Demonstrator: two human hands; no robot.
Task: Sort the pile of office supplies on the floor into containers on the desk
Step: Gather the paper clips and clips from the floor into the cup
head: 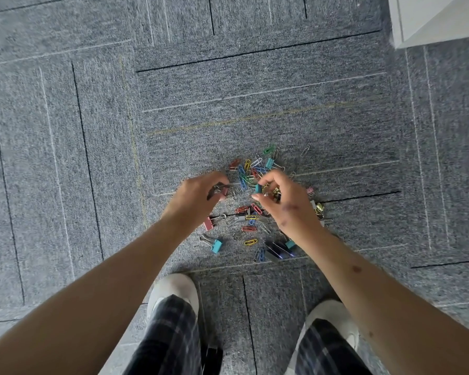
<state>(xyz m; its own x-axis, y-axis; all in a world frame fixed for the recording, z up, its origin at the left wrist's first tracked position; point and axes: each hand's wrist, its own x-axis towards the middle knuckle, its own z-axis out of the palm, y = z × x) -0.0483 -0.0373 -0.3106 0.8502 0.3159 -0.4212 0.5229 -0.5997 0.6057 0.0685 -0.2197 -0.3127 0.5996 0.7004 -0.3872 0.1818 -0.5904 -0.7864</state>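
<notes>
A pile of coloured paper clips and binder clips [251, 171] lies scattered on the grey carpet in front of my feet. My left hand [198, 196] hovers over its left side, fingers curled round a pink binder clip [223, 192]. My right hand [284, 204] is over the middle of the pile and pinches a teal binder clip [258, 188], with small gold clips [275, 192] tucked in its curled fingers. More loose pieces lie nearer me: a pink binder clip [208, 223], a teal binder clip [216, 246], a yellow paper clip [250, 242] and dark clips [278, 250].
Grey carpet tiles [65, 158] spread all around. A white piece of furniture [431, 20] stands at the top right corner. My two white shoes [173, 293] and plaid trouser legs are just below the pile. No containers are in view.
</notes>
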